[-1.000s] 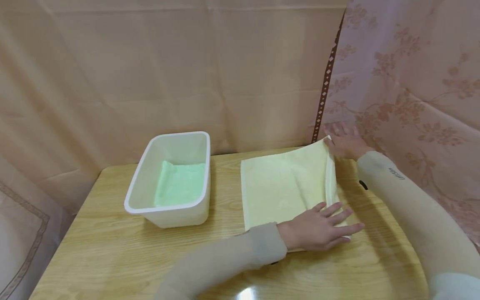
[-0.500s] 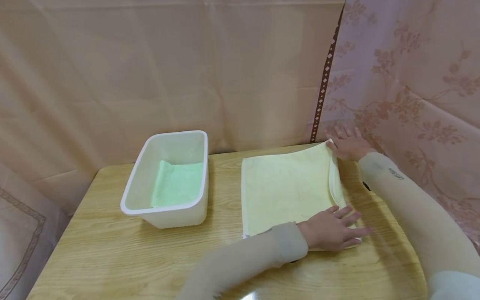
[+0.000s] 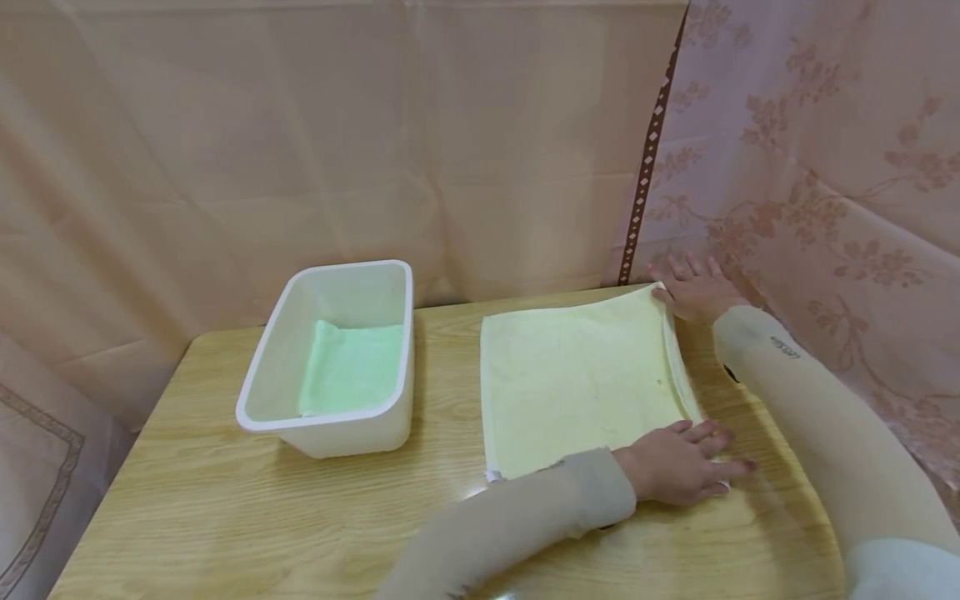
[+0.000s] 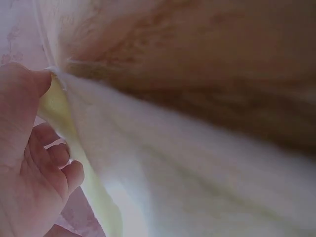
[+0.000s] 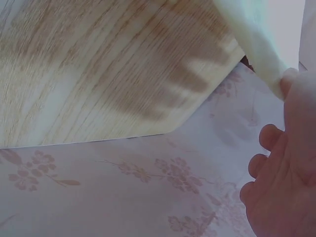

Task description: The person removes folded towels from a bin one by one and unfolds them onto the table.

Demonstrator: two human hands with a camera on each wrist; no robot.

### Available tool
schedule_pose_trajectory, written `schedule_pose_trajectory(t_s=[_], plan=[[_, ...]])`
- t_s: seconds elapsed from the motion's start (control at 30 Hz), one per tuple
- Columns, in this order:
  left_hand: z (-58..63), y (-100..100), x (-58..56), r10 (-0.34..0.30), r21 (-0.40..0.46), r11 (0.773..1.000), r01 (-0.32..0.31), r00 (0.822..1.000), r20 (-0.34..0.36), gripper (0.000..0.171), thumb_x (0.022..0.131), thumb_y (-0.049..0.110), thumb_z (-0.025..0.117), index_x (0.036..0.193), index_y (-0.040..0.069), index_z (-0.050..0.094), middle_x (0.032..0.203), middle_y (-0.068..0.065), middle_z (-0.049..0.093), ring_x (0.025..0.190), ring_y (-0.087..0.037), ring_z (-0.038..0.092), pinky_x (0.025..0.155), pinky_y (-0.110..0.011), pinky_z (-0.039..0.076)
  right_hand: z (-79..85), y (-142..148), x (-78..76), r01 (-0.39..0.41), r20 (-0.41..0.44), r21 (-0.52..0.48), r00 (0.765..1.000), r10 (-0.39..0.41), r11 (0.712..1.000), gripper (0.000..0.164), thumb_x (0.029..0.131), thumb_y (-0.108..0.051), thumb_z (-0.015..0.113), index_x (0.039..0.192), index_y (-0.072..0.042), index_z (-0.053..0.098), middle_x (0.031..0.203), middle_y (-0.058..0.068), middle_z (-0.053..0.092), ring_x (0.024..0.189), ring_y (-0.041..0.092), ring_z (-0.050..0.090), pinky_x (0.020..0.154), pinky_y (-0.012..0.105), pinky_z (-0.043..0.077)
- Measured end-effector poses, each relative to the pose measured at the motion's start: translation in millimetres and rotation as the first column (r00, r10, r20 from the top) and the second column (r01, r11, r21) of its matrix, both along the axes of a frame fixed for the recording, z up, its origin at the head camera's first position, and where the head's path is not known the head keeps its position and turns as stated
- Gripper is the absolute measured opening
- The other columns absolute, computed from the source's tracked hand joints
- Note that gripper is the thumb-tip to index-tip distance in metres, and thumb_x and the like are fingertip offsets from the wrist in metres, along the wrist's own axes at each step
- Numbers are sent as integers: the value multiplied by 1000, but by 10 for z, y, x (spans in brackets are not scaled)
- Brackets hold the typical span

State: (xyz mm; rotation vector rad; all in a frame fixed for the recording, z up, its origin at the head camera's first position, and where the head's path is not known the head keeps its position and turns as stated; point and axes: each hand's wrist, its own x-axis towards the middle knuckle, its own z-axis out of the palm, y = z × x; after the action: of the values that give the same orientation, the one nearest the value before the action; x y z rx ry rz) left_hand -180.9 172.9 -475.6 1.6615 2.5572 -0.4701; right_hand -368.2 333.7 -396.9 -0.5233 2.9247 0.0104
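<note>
A pale yellow towel [image 3: 570, 375] lies spread on the right part of the table, its right edge raised and doubled. Over the near right corner is my left hand [image 3: 678, 462], fingers spread to the right. At the far right corner my right hand [image 3: 697, 287] has its fingers pointing up and away, its thumb at the cloth. The left wrist view has the left thumb [image 4: 42, 83] pinching the towel's raised corner, other fingers behind it. Seen from the right wrist, the right thumb [image 5: 290, 81] holds the other corner above the table.
A white plastic tub [image 3: 348, 435] stands left of the towel, with a folded mint green towel [image 3: 352, 367] inside. The wooden table [image 3: 225, 517] ends near the right hand. Beige curtain [image 3: 300, 150] hangs behind, flowered pink curtain [image 3: 840, 208] on the right.
My left hand has slid right and slightly toward me with the towel's near right corner. The raised right edge leans further right. My right hand has hardly moved, dipping slightly.
</note>
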Motion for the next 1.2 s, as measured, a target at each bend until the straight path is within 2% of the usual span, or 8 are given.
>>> schedule_pose_trajectory(t_s=[0.13, 0.37, 0.53, 0.67, 0.77, 0.9, 1.03, 1.2], plan=[[-6, 47, -4, -7, 0, 1000, 7, 1000, -7, 54, 108, 55, 17, 161, 49, 6, 169, 12, 6, 154, -9, 0, 120, -24, 13, -33, 29, 16, -20, -28, 8, 999, 20, 1000, 63, 111, -32, 36, 160, 2, 16, 161, 36, 11, 146, 59, 4, 113, 72, -3], [-9, 81, -5, -2, -12, 1000, 2, 1000, 0, 62, 108, 55, 15, 163, 35, -4, 169, 10, -1, 153, -8, -5, 119, -20, 9, -131, 70, 18, -17, -46, 52, 999, 20, 999, 65, 111, -35, 36, 159, 4, 17, 159, 36, 17, 145, 60, 8, 113, 72, -2], [-10, 93, 13, 17, 8, 1000, -17, 999, -31, 67, 108, 54, 13, 163, 24, -9, 170, 4, 0, 153, -11, -2, 119, -20, 10, -196, 61, 39, -30, 6, 51, 1000, 29, 998, 64, 110, -32, 42, 158, 4, 20, 159, 36, 18, 145, 59, 9, 114, 71, 2], [-12, 102, 71, 95, 17, 995, -95, 994, -49, 71, 106, 57, 14, 164, 21, -5, 170, 2, 4, 154, -12, 5, 118, -21, 16, -280, 25, 109, -125, 77, 128, 990, 116, 984, 54, 109, -23, 44, 154, 5, 33, 157, 36, 25, 143, 59, 17, 113, 71, 12], [-17, 110, 117, 202, 2, 979, -202, 979, -26, 73, 104, 63, 11, 164, 24, -2, 169, 7, 4, 153, -9, 6, 118, -22, 17, -307, -21, 175, -175, 115, 178, 981, 156, 968, 49, 109, -18, 42, 150, 8, 37, 155, 35, 31, 141, 59, 24, 112, 71, 18], [-27, 126, 152, 322, -48, 946, -322, 947, 1, 75, 100, 67, 4, 163, 29, -8, 168, 15, -4, 152, -4, -2, 120, -26, 11, -337, -52, 206, -90, 150, 106, 986, 74, 990, 57, 111, -28, 37, 152, 12, 32, 156, 35, 28, 143, 59, 19, 113, 71, 14], [-19, 146, 179, 357, -106, 929, -353, 934, 19, 65, 99, 67, -2, 159, 44, -14, 167, 17, -10, 152, -5, -7, 121, -31, 7, -401, -38, 176, 10, 195, 22, 981, -14, 1000, 74, 110, -46, 32, 155, 11, 22, 159, 35, 18, 145, 59, 9, 114, 70, 6], [-9, 220, 152, 386, -142, 917, -373, 919, 79, 53, 100, 69, 2, 150, 64, -13, 167, 17, -11, 152, -7, -6, 121, -35, 7, -430, -40, 163, 46, 217, 20, 975, -49, 999, 85, 107, -57, 31, 156, 12, 15, 160, 35, 13, 145, 59, 5, 114, 71, 3]])
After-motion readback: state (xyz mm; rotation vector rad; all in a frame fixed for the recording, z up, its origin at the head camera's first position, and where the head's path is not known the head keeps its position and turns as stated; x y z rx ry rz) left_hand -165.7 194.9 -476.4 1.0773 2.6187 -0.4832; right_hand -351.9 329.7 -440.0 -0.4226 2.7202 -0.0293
